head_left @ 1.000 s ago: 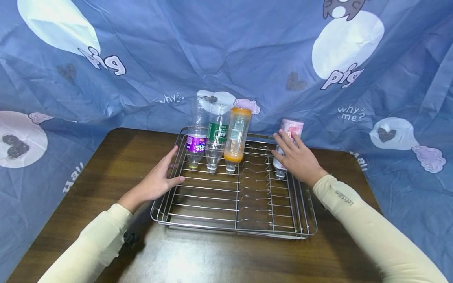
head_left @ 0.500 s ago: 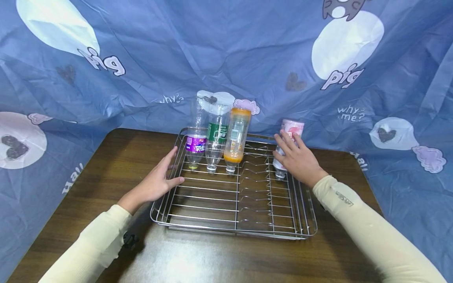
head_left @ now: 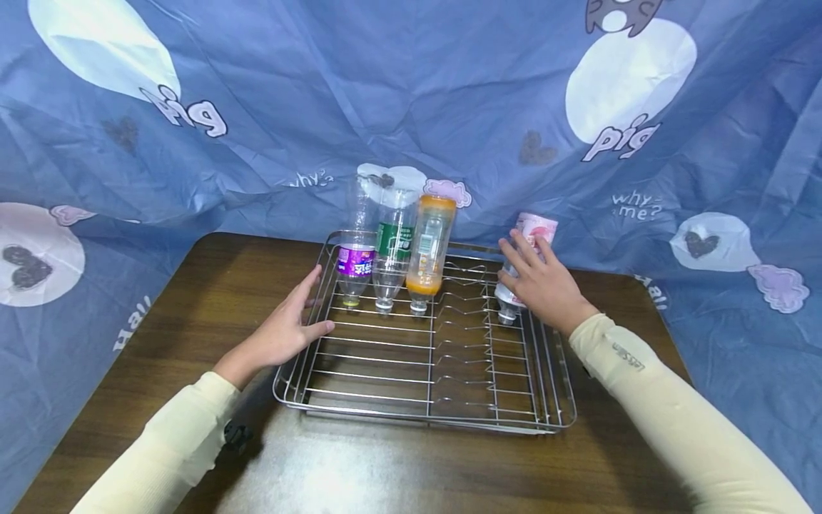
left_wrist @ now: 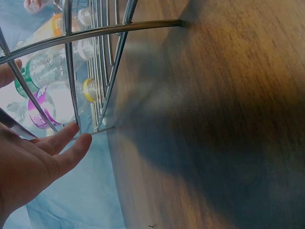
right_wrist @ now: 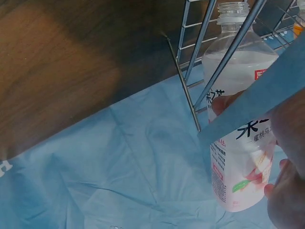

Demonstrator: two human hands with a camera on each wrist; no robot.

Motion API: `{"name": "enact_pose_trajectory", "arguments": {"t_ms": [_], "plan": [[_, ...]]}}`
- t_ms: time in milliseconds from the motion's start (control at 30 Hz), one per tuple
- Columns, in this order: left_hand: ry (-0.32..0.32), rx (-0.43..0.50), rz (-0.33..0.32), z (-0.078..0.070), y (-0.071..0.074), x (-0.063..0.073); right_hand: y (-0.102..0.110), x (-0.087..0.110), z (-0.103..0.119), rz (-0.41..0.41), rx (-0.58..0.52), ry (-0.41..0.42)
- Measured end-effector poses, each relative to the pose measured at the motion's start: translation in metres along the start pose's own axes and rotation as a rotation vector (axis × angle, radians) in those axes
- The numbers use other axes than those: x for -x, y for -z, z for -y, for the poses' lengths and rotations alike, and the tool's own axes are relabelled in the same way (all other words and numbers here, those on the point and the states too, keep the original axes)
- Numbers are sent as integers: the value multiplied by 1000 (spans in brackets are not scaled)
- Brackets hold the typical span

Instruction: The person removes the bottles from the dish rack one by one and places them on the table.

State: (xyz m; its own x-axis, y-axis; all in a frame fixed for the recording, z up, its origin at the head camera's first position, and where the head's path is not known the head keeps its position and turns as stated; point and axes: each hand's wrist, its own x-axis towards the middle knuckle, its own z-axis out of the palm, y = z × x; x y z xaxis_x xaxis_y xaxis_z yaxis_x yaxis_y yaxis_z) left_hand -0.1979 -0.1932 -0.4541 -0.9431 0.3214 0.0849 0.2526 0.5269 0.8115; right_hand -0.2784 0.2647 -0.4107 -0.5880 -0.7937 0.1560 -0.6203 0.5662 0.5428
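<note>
On the right side of the wire dish rack (head_left: pixel 424 417), my right hand (head_left: pixel 546 289) grips an upside-down pink peach drink bottle (right_wrist: pixel 243 167). The bottle's uncapped neck points down among the rack wires, and its base leans to the right. Part of its label is covered by fingers and by a blue strip in the right wrist view. My left hand (head_left: pixel 279 332) rests at the rack's left rim, thumb over the inner side and fingers extended along the outside. Nearest to it is a clear bottle with a purple label (head_left: pixel 355 260), also neck down.
Beside the purple-labelled bottle stand a green-labelled clear bottle (head_left: pixel 394 243) and an orange-and-clear bottle (head_left: pixel 432 246), both inverted at the rack's back left. The rack sits on a brown wooden table (head_left: pixel 321 471). A blue printed cloth (head_left: pixel 449 93) hangs behind it.
My right hand has tilted the peach drink bottle slightly, its base moving right and up a little. My left hand and the other bottles have stayed put.
</note>
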Motion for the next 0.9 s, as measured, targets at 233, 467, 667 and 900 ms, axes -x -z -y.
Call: {"name": "enact_pose_trajectory", "arguments": {"t_ms": [233,467,667,900], "plan": [[0,6,-2,-2,1,1,2,0,1,54,9,12],[13,0,-3,-3,1,1,7,0,0,77,15,20],[19,-11,1,-4,0,2,12,0,-2,56,2,30],[14,-11,-6,-3,1,2,16,0,-6,22,-7,52]]}}
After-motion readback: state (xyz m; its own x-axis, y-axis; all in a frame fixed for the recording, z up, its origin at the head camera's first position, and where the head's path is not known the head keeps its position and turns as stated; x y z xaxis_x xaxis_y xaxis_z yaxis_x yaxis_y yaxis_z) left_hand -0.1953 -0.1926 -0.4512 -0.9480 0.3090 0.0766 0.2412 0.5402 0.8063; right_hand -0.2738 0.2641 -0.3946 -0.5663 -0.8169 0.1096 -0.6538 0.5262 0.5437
